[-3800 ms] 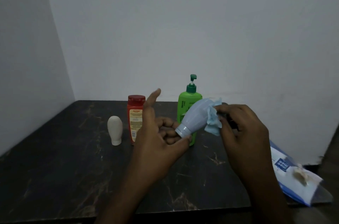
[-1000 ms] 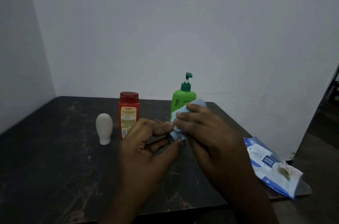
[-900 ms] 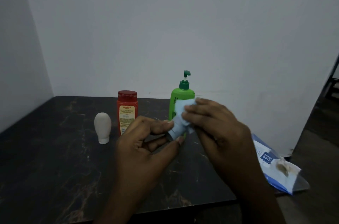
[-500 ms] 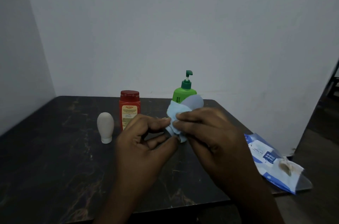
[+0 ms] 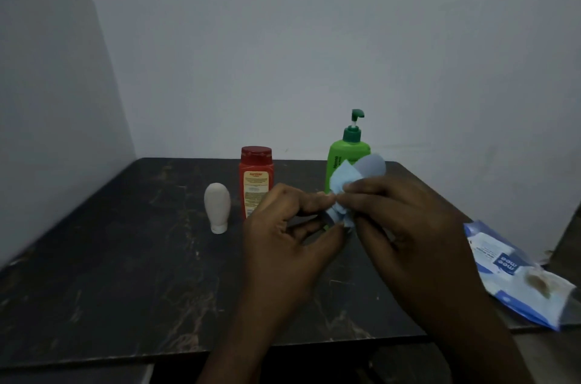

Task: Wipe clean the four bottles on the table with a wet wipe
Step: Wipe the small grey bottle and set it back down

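Above the middle of the dark table (image 5: 125,257) I hold a small grey-blue bottle (image 5: 372,165), tilted with its cap end down. My left hand (image 5: 289,245) pinches that cap end between thumb and fingers. My right hand (image 5: 399,226) presses a light blue wet wipe (image 5: 342,179) around the bottle's lower body. Behind them stand a green pump bottle (image 5: 344,157), partly hidden by the wipe, and a red bottle (image 5: 256,179) with a yellow label. A small white bottle (image 5: 217,206) stands cap down to the left.
A blue and white pack of wet wipes (image 5: 503,264) lies at the table's right edge, partly overhanging it. Grey walls close in behind and to the left. The table's front edge runs just under my wrists.
My right hand has kept rubbing the wipe up and down the grey-blue bottle, now down near the cap. The bottle's rounded end has tipped up into view. The standing bottles have not moved.
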Demonstrator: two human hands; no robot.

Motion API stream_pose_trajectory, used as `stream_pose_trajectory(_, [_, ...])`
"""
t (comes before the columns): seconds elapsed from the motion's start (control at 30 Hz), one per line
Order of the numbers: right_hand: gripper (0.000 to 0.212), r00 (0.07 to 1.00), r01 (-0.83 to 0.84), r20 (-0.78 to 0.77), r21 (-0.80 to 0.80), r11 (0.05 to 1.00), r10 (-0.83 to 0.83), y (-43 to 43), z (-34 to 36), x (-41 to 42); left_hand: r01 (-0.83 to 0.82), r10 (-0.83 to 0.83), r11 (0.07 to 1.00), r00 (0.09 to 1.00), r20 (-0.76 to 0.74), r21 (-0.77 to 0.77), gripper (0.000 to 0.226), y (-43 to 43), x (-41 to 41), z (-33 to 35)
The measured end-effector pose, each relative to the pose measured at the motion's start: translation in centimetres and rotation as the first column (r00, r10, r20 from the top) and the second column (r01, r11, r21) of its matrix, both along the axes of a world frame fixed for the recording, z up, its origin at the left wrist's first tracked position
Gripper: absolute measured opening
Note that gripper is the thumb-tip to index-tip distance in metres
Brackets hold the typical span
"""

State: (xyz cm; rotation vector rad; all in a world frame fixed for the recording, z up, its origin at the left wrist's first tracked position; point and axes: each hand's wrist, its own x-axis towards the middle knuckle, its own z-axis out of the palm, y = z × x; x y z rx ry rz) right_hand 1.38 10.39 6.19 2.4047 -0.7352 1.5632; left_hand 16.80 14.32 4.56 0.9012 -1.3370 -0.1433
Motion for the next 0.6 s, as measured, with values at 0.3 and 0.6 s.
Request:
stream_pose_trajectory(0.3, [0.028, 0.95, 0.234, 0.209, 0.011, 0.972, -0.231, -3.3, -0.3, -2.2, 0.002, -0.002, 1.0, 0.994, 0.113, 0.003, 0.033, 0.0, -0.2, -0.1])
stream_pose_trajectory(0.6, [0.026, 0.993, 0.099, 0.067, -0.02, 0.995, -0.098, -2.4, -0.1, -1.9, 0.064, -0.054, 0.995, 0.989, -0.137, 0.074, 0.028, -1.0, 0.4, -0.7])
